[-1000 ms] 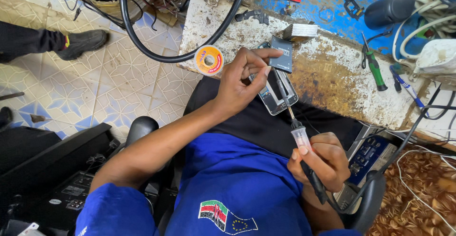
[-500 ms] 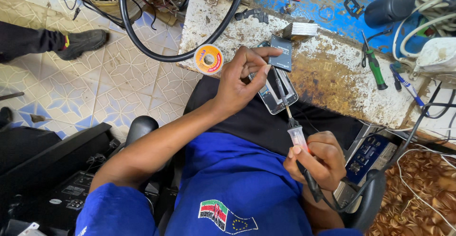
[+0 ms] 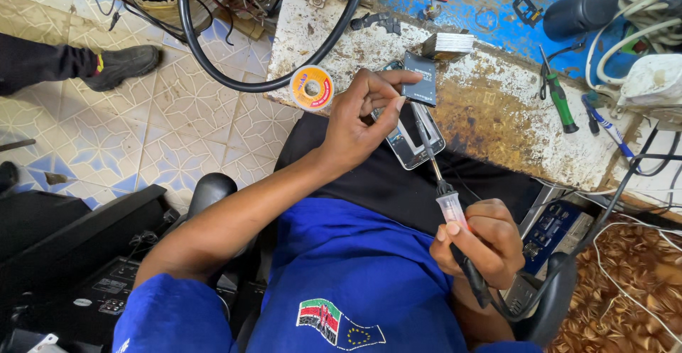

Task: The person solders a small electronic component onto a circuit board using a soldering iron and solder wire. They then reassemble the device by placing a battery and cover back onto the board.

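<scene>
Holding a soldering iron (image 3: 444, 189) in the lower right of the frame, the right hand (image 3: 479, 243) is wrapped tight round its dark handle, thumb & fingers closed on the grip just below the clear collar. Iron's shaft slants up-left, tip reaching the opened phone (image 3: 412, 136) near frame centre; can't tell if tip actually touches the board. Phone lies w/ its far end on the edge of the worn bench (image 3: 497, 111) and its near end over the dark lap.

Left hand (image 3: 362, 115) sits centre frame, arm coming in from lower left. Fingers are curled, thumb & forefinger pinched narrow, just beside the phone's left edge; whatever is pinched is too thin to make out. Fingertips lie near a small dark battery (image 3: 420, 78) that rests on the bench right above the phone.

Orange solder spool (image 3: 312, 87) stands at the bench's left edge, just left of the left hand. Thick black cable (image 3: 213, 62) loops over the tiled floor, upper left. Green-handled screwdriver (image 3: 560, 101) & a blue pen (image 3: 607, 127) lie upper right on the bench, well apart from both hands. Black shoe (image 3: 128, 63) on the floor, far left.
</scene>
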